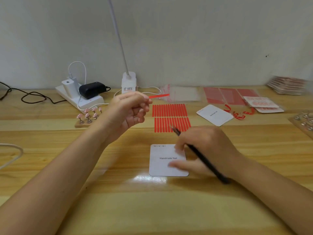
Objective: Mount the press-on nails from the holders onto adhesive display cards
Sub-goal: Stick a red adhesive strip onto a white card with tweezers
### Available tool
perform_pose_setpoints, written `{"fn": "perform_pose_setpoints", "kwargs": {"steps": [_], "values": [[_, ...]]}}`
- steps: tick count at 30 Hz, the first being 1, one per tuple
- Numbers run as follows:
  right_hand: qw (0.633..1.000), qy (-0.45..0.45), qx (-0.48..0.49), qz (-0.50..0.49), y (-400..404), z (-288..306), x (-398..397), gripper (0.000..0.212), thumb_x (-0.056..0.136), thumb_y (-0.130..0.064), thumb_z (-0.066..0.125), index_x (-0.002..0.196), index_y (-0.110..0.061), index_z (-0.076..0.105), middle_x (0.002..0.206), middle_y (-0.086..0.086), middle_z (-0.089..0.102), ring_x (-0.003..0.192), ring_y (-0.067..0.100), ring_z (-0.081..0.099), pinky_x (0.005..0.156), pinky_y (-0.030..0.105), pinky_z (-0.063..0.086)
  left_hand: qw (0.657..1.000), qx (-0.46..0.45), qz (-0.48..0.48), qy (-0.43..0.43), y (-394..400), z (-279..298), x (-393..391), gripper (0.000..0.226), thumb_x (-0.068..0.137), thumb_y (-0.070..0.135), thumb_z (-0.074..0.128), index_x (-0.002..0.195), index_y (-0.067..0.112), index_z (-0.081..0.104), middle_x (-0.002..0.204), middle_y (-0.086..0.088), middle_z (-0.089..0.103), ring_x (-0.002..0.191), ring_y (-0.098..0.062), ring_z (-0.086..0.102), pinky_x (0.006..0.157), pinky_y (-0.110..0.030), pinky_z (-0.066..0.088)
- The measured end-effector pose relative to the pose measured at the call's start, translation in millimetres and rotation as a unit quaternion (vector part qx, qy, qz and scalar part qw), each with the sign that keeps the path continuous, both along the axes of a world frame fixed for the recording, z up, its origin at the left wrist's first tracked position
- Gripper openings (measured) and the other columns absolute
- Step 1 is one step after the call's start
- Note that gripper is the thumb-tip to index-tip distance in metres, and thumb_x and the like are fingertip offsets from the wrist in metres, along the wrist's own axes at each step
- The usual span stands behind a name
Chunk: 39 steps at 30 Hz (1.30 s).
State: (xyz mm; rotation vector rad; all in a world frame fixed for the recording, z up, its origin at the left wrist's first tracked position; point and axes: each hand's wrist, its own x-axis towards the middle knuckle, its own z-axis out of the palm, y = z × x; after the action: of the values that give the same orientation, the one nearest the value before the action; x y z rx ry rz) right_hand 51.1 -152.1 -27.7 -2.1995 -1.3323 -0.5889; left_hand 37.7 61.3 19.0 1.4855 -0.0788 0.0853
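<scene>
A white display card (165,162) printed "Handmade Nail" lies on the wooden table in front of me. My right hand (203,150) rests its fingers on the card's right side and grips black tweezers (201,156). Raised above the table, my left hand (130,111) pinches one red adhesive strip (159,96) that sticks out to the right. Two rows of red adhesive strips (171,117) lie behind the card. Pink press-on nails stand on holders (89,115) on a wooden base at the left.
A white power strip (79,97) with chargers and a lamp base (128,82) stand at the back. A stack of blank cards (215,115), peeled red liners (238,113), clear bags (183,93), finished nail cards (264,104) and more holders (304,119) lie at the right.
</scene>
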Motion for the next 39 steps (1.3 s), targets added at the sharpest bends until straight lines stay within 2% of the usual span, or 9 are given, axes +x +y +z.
{"fn": "perform_pose_setpoints", "kwargs": {"steps": [5, 13, 18, 22, 24, 27, 32, 36, 39], "values": [[0.993, 0.014, -0.097, 0.059, 3, -2, -4, 0.051, 0.069, -0.066, 0.062, 0.087, -0.018, 0.065, 0.078, -0.007, 0.065, 0.071, 0.016, 0.060, 0.073, 0.033, 0.046, 1.000, 0.009, -0.013, 0.018, -1, -5, 0, 0.022, 0.089, 0.006, 0.050, 0.071, 0.010, 0.062, 0.057, 0.002, 0.055, 0.047, -0.005, 0.047, 0.048, -0.016, 0.043], [0.991, 0.095, -0.095, 0.010, -13, 3, 9, 0.030, 0.076, -0.039, 0.061, 0.098, -0.018, 0.066, 0.093, -0.005, 0.068, 0.082, 0.015, 0.063, 0.068, 0.037, 0.051, 0.998, 0.027, -0.055, 0.033, -2, -15, 1, 0.037, 0.088, 0.004, 0.051, 0.059, 0.019, 0.069, 0.057, 0.002, 0.055, 0.047, -0.006, 0.047, 0.047, -0.018, 0.042], [0.995, 0.090, 0.014, -0.047, -13, 1, 11, 0.024, 0.079, -0.041, 0.058, 0.089, -0.020, 0.066, 0.084, -0.015, 0.066, 0.070, 0.005, 0.061, 0.061, 0.014, 0.047, 0.997, 0.024, -0.068, 0.041, -1, -19, 2, 0.023, 0.076, 0.012, 0.055, 0.058, 0.019, 0.069, 0.058, 0.002, 0.055, 0.047, -0.006, 0.047, 0.048, -0.019, 0.043], [0.986, 0.042, 0.053, -0.152, -15, 4, 22, 0.012, 0.084, -0.011, 0.065, 0.095, -0.015, 0.068, 0.075, -0.003, 0.069, 0.066, 0.017, 0.064, 0.054, 0.028, 0.048, 0.996, 0.013, -0.074, 0.039, -1, -20, 2, 0.021, 0.074, 0.014, 0.055, 0.059, 0.019, 0.068, 0.058, 0.001, 0.054, 0.047, -0.007, 0.046, 0.048, -0.019, 0.043], [0.980, 0.011, 0.040, -0.192, -17, 4, 26, 0.019, 0.082, -0.004, 0.064, 0.100, -0.011, 0.070, 0.066, 0.002, 0.068, 0.057, 0.020, 0.062, 0.046, 0.019, 0.037, 0.997, -0.002, -0.074, 0.034, -2, -21, 3, 0.021, 0.075, 0.014, 0.055, 0.059, 0.019, 0.068, 0.058, 0.001, 0.052, 0.047, -0.007, 0.045, 0.047, -0.019, 0.042], [0.973, -0.035, 0.009, -0.227, -15, 7, 25, 0.015, 0.077, -0.006, 0.069, 0.090, -0.011, 0.074, 0.050, 0.002, 0.062, 0.042, 0.021, 0.056, 0.041, 0.014, 0.026, 0.997, -0.019, -0.070, 0.027, -4, -21, 3, 0.018, 0.074, 0.015, 0.056, 0.060, 0.018, 0.067, 0.057, 0.002, 0.051, 0.047, -0.008, 0.044, 0.046, -0.020, 0.042], [0.962, -0.096, -0.039, -0.253, -14, 11, 31, 0.010, 0.073, -0.016, 0.077, 0.070, -0.008, 0.072, 0.064, 0.007, 0.057, 0.061, 0.025, 0.052, 0.051, 0.028, 0.031, 0.997, -0.016, -0.076, 0.017, -8, -26, 2, 0.019, 0.077, 0.010, 0.059, 0.062, 0.017, 0.067, 0.056, 0.002, 0.050, 0.046, -0.008, 0.043, 0.047, -0.020, 0.042], [0.952, -0.077, -0.133, -0.264, -13, 6, 37, 0.024, 0.094, -0.030, 0.051, 0.103, -0.016, 0.069, 0.095, 0.002, 0.067, 0.092, 0.023, 0.059, 0.079, 0.032, 0.034, 0.996, -0.014, -0.079, 0.026, -13, -28, 0, 0.015, 0.073, 0.013, 0.056, 0.062, 0.015, 0.066, 0.056, 0.001, 0.049, 0.045, -0.008, 0.042, 0.046, -0.019, 0.041], [0.953, -0.023, -0.123, -0.278, -15, 5, 40, 0.038, 0.097, -0.042, 0.038, 0.114, -0.021, 0.064, 0.100, -0.002, 0.065, 0.093, 0.018, 0.058, 0.075, 0.026, 0.030, 0.997, -0.002, -0.076, 0.030, -14, -30, 0, 0.019, 0.075, 0.011, 0.056, 0.061, 0.016, 0.067, 0.055, 0.000, 0.049, 0.044, -0.008, 0.042, 0.045, -0.020, 0.040]]}}
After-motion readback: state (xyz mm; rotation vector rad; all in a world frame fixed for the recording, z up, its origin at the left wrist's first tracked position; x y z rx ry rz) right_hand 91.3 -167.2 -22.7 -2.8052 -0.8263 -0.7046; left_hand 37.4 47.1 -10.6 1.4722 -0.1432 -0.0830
